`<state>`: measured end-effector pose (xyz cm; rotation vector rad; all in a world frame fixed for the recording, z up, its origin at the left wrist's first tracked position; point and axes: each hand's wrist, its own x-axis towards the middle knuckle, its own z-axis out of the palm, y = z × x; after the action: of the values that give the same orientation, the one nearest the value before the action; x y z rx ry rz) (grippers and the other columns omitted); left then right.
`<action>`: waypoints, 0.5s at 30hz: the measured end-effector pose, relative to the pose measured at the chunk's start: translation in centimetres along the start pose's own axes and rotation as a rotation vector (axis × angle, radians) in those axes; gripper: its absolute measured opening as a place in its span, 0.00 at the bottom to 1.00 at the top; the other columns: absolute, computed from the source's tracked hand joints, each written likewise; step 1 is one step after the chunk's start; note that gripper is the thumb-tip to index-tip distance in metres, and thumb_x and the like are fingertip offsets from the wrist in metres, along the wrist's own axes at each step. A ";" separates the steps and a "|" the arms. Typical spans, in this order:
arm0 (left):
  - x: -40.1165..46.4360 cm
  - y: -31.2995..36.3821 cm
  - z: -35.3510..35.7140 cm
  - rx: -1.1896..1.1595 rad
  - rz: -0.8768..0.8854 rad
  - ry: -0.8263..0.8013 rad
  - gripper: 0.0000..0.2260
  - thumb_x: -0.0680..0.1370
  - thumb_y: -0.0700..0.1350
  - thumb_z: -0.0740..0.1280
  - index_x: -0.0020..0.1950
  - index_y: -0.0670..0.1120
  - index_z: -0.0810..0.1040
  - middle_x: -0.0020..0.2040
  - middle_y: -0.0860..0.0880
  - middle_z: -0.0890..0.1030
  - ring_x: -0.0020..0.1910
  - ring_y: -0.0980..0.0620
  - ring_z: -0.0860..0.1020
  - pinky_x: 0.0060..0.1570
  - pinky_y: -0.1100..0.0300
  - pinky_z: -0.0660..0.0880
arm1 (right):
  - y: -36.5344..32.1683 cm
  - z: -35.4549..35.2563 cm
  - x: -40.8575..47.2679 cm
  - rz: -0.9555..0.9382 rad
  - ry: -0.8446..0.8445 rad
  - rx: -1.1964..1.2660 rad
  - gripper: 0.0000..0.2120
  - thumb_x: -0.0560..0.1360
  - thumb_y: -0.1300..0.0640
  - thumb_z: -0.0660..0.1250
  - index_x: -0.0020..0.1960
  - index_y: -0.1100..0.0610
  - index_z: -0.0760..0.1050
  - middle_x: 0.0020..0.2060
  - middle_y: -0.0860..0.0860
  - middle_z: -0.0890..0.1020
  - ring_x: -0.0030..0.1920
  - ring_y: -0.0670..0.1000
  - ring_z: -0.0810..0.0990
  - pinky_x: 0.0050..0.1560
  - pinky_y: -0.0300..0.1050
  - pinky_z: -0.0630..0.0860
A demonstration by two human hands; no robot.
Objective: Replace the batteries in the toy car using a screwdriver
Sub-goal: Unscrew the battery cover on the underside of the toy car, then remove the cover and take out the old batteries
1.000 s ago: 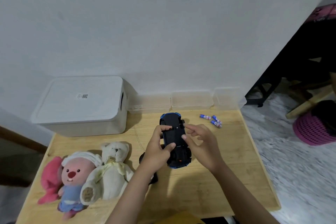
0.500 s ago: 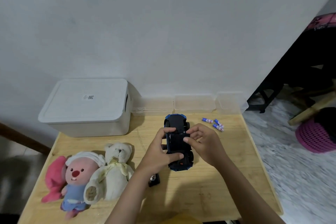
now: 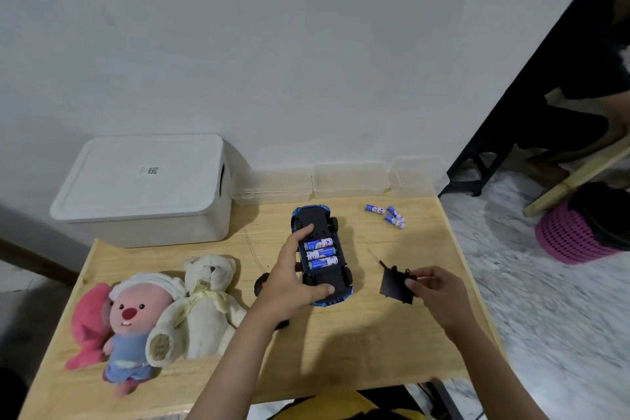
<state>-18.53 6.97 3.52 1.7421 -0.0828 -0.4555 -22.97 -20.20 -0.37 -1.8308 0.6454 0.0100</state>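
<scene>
The blue toy car [image 3: 325,280] lies upside down in the middle of the wooden table [image 3: 358,344]. Its battery bay is uncovered and shows three blue and white batteries [image 3: 319,253] side by side. My left hand [image 3: 289,278] grips the car from its left side, thumb on the near end and a finger on the far end. To the right of the car, just above the table, my right hand [image 3: 434,290] pinches the black battery cover [image 3: 395,286]. A thin screwdriver [image 3: 376,256] lies on the table beside the cover. Three loose batteries [image 3: 388,214] rest at the table's far right.
A white lidded box [image 3: 143,191] stands at the back left. Clear plastic boxes [image 3: 347,179] line the wall. Two plush toys [image 3: 160,314] lie at the front left. A black remote [image 3: 262,285] sits half hidden under my left wrist. The table's right edge drops to a marbled floor.
My right hand has lifted the black cover off the car's underside and carried it to the right, baring the three batteries. My left hand still holds the car.
</scene>
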 end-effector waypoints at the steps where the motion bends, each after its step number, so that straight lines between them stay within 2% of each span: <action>1: 0.0 -0.1 0.1 0.002 -0.001 -0.004 0.43 0.65 0.36 0.77 0.70 0.64 0.61 0.65 0.59 0.70 0.56 0.56 0.75 0.42 0.76 0.72 | 0.9 -0.3 0.2 0.036 0.016 -0.024 0.05 0.69 0.67 0.73 0.42 0.59 0.80 0.33 0.54 0.83 0.36 0.54 0.81 0.36 0.45 0.74; 2: 0.0 -0.2 0.2 0.002 -0.003 -0.009 0.44 0.65 0.36 0.78 0.70 0.63 0.60 0.66 0.58 0.69 0.57 0.56 0.75 0.42 0.76 0.71 | 1.7 -0.5 0.3 0.061 0.031 -0.052 0.04 0.69 0.66 0.73 0.41 0.59 0.80 0.33 0.55 0.83 0.38 0.56 0.81 0.39 0.49 0.75; 4: 0.0 -0.5 0.5 -0.004 -0.013 -0.025 0.45 0.64 0.36 0.78 0.71 0.64 0.60 0.67 0.58 0.69 0.59 0.56 0.74 0.42 0.77 0.72 | 2.7 -0.8 0.6 0.094 0.049 -0.101 0.04 0.69 0.64 0.73 0.42 0.58 0.80 0.35 0.55 0.83 0.39 0.56 0.81 0.41 0.50 0.75; 9: 0.2 -1.2 0.8 -0.032 -0.037 -0.052 0.48 0.63 0.38 0.80 0.69 0.71 0.59 0.70 0.59 0.66 0.62 0.53 0.73 0.45 0.68 0.76 | 3.7 -1.2 1.2 0.116 0.038 -0.232 0.04 0.70 0.62 0.73 0.45 0.57 0.80 0.36 0.51 0.81 0.39 0.50 0.79 0.35 0.42 0.72; 15: 0.2 -1.3 1.0 -0.026 -0.039 -0.058 0.49 0.63 0.38 0.80 0.70 0.72 0.58 0.70 0.62 0.64 0.61 0.53 0.74 0.48 0.67 0.77 | 4.5 -1.0 1.7 0.097 0.016 -0.355 0.06 0.70 0.61 0.73 0.46 0.57 0.80 0.37 0.50 0.80 0.41 0.50 0.78 0.35 0.39 0.70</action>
<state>-18.93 6.29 2.11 1.7074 -0.0845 -0.5335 -23.74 -22.79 -4.51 -2.1386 0.7812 0.1847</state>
